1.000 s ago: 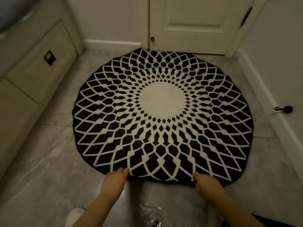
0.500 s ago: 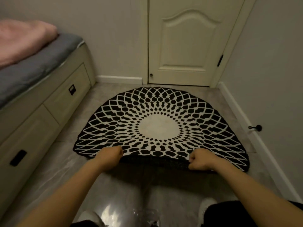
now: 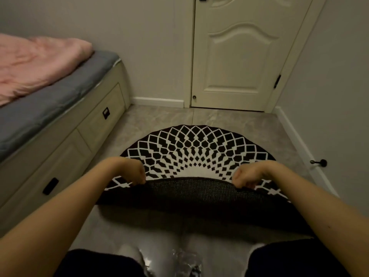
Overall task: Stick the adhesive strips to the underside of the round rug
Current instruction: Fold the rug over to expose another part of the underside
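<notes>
We've pulled the rug's [image 3: 197,148] near edge higher since before; dark mesh underside [image 3: 191,191] now exposed. Left hand [image 3: 133,172] and right hand [image 3: 246,176] both fisted on that edge.

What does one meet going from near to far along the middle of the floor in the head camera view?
Crinkled clear plastic bag → dark mesh underside of the lifted rug edge → black-and-white patterned top of the round rug → bare grey tiled floor → cream panelled door.

Person is wearing dark trousers [image 3: 95,262]; forearms bare, no sleeves showing; left hand [image 3: 133,172] and right hand [image 3: 247,176] wearing no gloves.
</notes>
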The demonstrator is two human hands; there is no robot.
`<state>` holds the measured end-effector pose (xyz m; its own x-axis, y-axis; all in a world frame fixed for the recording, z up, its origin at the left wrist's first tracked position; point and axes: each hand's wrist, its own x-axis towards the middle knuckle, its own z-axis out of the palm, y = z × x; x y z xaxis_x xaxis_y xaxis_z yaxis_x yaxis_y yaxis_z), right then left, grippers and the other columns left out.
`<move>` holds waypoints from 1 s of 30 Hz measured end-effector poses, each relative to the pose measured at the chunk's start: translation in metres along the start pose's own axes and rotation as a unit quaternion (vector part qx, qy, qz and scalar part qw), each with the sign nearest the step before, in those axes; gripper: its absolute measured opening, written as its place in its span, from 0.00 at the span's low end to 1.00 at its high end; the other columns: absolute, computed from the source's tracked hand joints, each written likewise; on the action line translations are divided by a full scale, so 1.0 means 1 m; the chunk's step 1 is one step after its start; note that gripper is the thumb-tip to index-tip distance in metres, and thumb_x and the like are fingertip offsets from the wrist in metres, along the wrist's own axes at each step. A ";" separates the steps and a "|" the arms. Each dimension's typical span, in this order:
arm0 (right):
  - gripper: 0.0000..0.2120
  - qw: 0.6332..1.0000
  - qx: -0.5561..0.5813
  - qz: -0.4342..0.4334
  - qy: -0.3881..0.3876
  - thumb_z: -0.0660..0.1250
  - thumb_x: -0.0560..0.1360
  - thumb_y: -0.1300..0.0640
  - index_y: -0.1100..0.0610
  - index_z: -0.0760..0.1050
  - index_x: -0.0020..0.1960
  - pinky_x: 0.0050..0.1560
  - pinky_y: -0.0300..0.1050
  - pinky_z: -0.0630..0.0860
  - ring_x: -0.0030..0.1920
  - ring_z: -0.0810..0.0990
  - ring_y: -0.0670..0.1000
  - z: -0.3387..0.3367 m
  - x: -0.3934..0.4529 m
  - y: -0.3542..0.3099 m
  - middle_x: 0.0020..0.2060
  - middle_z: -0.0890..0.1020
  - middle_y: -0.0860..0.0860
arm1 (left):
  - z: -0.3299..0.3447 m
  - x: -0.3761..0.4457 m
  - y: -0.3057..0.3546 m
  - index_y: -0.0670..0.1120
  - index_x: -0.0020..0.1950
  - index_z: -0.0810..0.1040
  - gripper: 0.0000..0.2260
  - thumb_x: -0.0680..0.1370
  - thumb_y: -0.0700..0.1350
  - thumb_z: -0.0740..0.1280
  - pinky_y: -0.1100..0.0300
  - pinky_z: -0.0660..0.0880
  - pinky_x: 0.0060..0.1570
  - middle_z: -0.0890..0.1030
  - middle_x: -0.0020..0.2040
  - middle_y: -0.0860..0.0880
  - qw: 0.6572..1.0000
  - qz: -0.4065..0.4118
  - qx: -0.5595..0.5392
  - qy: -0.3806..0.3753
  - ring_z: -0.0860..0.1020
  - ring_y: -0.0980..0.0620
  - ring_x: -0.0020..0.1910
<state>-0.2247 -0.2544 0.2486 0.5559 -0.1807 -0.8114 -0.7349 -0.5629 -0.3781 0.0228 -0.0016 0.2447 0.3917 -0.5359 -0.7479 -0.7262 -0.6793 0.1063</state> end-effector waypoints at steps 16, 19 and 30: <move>0.06 0.939 -0.226 -0.089 0.242 0.61 0.76 0.53 0.46 0.75 0.51 0.47 0.40 0.73 0.45 0.74 0.43 -0.008 0.157 0.032 0.44 0.75 0.42 | 0.101 0.188 0.025 0.50 0.67 0.71 0.18 0.78 0.39 0.61 0.50 0.73 0.61 0.71 0.65 0.46 0.966 0.033 -0.156 0.202 0.72 0.47 0.63; 0.06 0.940 -0.239 -0.115 0.215 0.61 0.77 0.53 0.47 0.74 0.51 0.49 0.40 0.75 0.45 0.75 0.41 -0.003 0.179 0.030 0.45 0.76 0.43 | 0.122 0.203 0.057 0.50 0.76 0.56 0.32 0.75 0.37 0.65 0.51 0.63 0.71 0.58 0.76 0.47 0.944 0.067 -0.147 0.289 0.60 0.47 0.74; 0.05 0.954 -0.155 -0.156 0.203 0.64 0.75 0.55 0.44 0.72 0.44 0.47 0.39 0.75 0.43 0.75 0.41 0.019 0.181 0.042 0.41 0.77 0.43 | 0.069 0.222 0.070 0.45 0.53 0.75 0.08 0.75 0.41 0.61 0.49 0.70 0.60 0.80 0.50 0.46 0.960 0.191 0.008 0.203 0.77 0.46 0.51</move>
<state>-0.1622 -0.2956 0.0774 0.8793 -0.2273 -0.4185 -0.3941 -0.8407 -0.3715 0.0199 -0.1335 0.0407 0.2800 -0.8980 -0.3394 -0.8678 -0.3879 0.3106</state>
